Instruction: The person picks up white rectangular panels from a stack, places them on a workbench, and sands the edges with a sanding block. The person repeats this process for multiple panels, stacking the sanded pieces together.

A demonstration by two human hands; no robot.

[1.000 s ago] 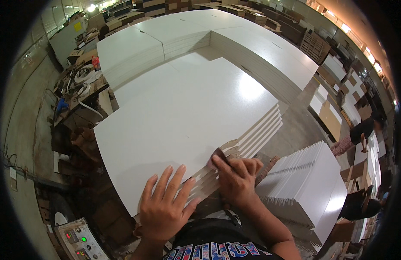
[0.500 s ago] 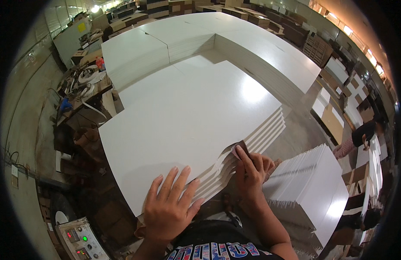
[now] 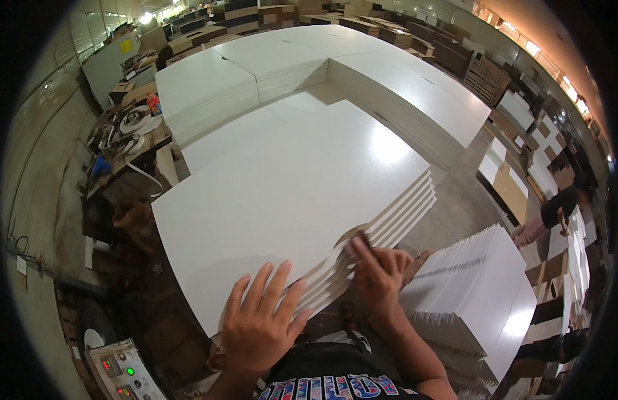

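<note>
My left hand [image 3: 261, 320] lies flat with fingers spread on the near edge of a white panel [image 3: 275, 180], the topmost of several stacked in steps. A curved notch is cut into the near right edge of these panels. Against that notch my right hand [image 3: 381, 277] presses a small dark brown sanding block [image 3: 362, 240], pinched between thumb and fingers. The block is partly hidden by the fingers and smeared by motion.
Beyond the stepped panels stand taller stacks of white panels [image 3: 415, 77]. At right is a tight row of upright white boards [image 3: 472, 290]. A control box [image 3: 125, 370] sits lower left, a cluttered bench [image 3: 139, 143] farther left. Another person [image 3: 552, 213] works at far right.
My right hand has slid the sanding block along the notch, a little nearer to me and to the left. The left hand has stayed in place.
</note>
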